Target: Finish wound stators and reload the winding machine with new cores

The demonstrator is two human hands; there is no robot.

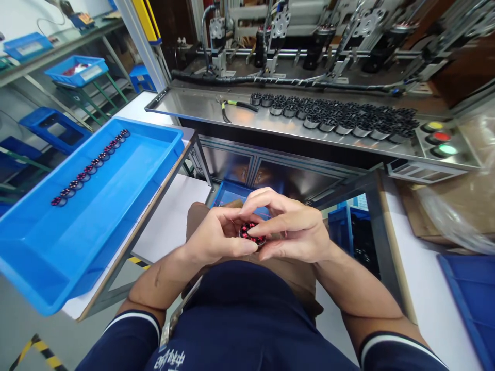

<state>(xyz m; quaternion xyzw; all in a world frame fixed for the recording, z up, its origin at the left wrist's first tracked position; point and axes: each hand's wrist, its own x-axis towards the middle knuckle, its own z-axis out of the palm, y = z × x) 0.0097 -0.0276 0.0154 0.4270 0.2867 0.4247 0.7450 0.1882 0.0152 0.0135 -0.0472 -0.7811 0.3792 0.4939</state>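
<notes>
In front of my body I hold a small round motor stator [252, 233], black with red wire windings. My left hand [228, 234] grips its left side, with the thumb along the near edge. My right hand [292, 226] is on its right side, a finger lying over the top face and the thumb beneath. Thin red wire ends stick out around the fingers. A row of similar wound stators [89, 169] lies in the blue tray [127, 175] to my left. Many black, unwound stator cores [328, 116] stand grouped on the metal shelf ahead.
Green-handled cutting pliers [235, 105] lie on the metal ledge [193, 105]. Winding machinery [278, 31] rises behind it. Yellow, red and green buttons [441, 138] sit at the right end. A blue bin [472, 293] and plastic-wrapped cardboard [444, 206] are at right.
</notes>
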